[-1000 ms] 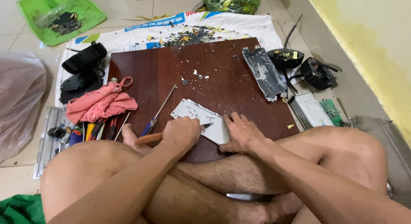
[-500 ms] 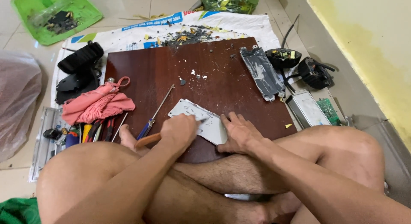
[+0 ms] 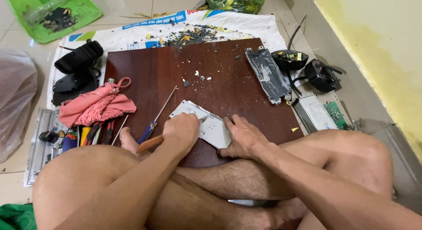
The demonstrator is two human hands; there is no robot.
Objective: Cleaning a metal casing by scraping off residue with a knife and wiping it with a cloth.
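Note:
I sit cross-legged at a dark red wooden board (image 3: 220, 93). A pale grey metal plate (image 3: 211, 126) lies on its near edge. My left hand (image 3: 182, 131) is closed around a tool with a wooden handle (image 3: 149, 144), and the hand covers the plate's left part and the tool's tip. My right hand (image 3: 244, 135) lies against the plate's right edge, with its fingers pressing on it. A blue-handled screwdriver (image 3: 154, 120) lies on the board just left of my left hand.
A pink cloth (image 3: 96, 107) and several hand tools (image 3: 94, 133) lie at the board's left, with black casings (image 3: 77, 69) behind them. A bent grey cover (image 3: 266, 74), black parts (image 3: 321, 74), a metal box (image 3: 312, 113) and a green circuit board (image 3: 336, 115) lie to the right. A green tray (image 3: 52, 14) is far left.
Both hands stay on the plate. My left hand has shifted slightly with the tool, and the view has drifted a little.

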